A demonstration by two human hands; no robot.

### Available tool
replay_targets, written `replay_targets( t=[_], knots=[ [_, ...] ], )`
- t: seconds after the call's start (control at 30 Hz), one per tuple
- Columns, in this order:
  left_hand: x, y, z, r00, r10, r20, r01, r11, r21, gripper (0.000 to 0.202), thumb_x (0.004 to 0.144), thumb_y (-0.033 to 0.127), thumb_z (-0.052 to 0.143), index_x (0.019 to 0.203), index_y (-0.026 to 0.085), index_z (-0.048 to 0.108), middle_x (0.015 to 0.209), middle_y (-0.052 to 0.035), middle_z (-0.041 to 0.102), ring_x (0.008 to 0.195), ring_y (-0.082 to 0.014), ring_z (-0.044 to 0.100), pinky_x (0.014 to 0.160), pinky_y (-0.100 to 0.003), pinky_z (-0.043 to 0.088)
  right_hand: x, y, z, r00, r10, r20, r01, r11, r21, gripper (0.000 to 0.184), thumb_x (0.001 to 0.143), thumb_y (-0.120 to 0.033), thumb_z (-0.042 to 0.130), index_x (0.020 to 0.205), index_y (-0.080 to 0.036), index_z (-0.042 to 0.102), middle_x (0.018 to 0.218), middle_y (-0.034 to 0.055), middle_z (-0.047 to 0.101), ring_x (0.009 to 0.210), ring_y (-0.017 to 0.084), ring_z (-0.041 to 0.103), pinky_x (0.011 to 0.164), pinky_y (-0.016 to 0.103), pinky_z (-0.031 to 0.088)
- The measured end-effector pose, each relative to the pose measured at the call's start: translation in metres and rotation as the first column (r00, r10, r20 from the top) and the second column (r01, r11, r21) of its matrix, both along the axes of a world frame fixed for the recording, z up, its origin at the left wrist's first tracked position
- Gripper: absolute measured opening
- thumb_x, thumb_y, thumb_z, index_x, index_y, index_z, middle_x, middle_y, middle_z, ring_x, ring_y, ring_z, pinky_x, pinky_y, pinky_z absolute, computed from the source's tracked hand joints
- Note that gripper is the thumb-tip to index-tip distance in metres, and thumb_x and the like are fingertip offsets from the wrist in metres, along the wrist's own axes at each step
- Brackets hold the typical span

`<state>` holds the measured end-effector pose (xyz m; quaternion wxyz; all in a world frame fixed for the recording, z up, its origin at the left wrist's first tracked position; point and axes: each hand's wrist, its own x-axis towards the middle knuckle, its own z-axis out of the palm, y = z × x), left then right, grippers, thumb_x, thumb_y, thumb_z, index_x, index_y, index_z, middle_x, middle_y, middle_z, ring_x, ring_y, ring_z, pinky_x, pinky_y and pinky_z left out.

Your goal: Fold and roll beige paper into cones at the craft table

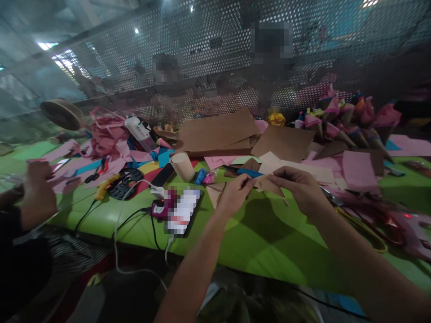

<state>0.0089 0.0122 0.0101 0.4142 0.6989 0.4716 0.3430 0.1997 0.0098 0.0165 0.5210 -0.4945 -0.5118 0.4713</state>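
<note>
Both my hands are raised over the green table (269, 242) and pinch one small piece of brown paper (267, 184) between them. My left hand (235, 193) grips its left edge with closed fingers. My right hand (301, 188) holds the right side, thumb and fingers pressed together on it. The paper hangs just above the table surface.
A co-worker's hand (38, 188) is at the far left. A phone (183, 211) with cables, a paper cup (183, 166), brown card sheets (218, 132), pink paper scraps (111, 139), paper cones (343, 119) and red-handled scissors (380, 220) crowd the table. A perforated screen (215, 54) stands behind.
</note>
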Motion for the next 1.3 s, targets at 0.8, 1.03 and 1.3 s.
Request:
replay_targets(
  t=[0.8, 1.03, 1.3],
  knots=[
    [0.01, -0.001, -0.01, 0.989, -0.044, 0.139, 0.065, 0.987, -0.149, 0.035, 0.094, 0.05, 0.054, 0.078, 0.019, 0.055, 0.068, 0.0022, 0.054, 0.065, -0.0131, 0.051, 0.064, -0.027, 0.037, -0.006, 0.001, -0.002, 0.999, -0.019, -0.04, 0.019, 1.0, -0.012, 0.057, 0.049, -0.071, 0.088, 0.066, -0.022, 0.067, 0.061, -0.0004, 0.061, 0.054, 0.012, 0.05, 0.05, 0.027, 0.039],
    [0.01, -0.002, -0.005, 0.999, -0.034, -0.034, 0.033, 0.999, -0.028, 0.031, 0.098, 0.04, 0.051, 0.074, 0.02, 0.052, 0.07, 0.0023, 0.053, 0.072, -0.0149, 0.051, 0.067, -0.027, 0.035, -0.002, -0.002, -0.004, 0.992, 0.01, 0.126, 0.0, 0.997, -0.079, 0.05, 0.055, -0.067, 0.085, 0.066, -0.021, 0.068, 0.062, 0.0019, 0.063, 0.056, 0.014, 0.05, 0.05, 0.028, 0.035],
    [0.006, 0.0, -0.007, 0.974, 0.004, 0.226, 0.054, 0.967, -0.249, 0.027, 0.095, 0.038, 0.056, 0.081, 0.016, 0.064, 0.062, 0.0034, 0.049, 0.058, -0.0105, 0.044, 0.058, -0.025, 0.034, 0.003, -0.001, -0.006, 0.872, -0.192, 0.451, -0.077, 0.854, 0.514, 0.017, 0.08, -0.036, 0.069, 0.093, -0.031, 0.079, 0.093, 0.0053, 0.074, 0.079, 0.023, 0.068, 0.079, 0.039, 0.054]
  ],
)
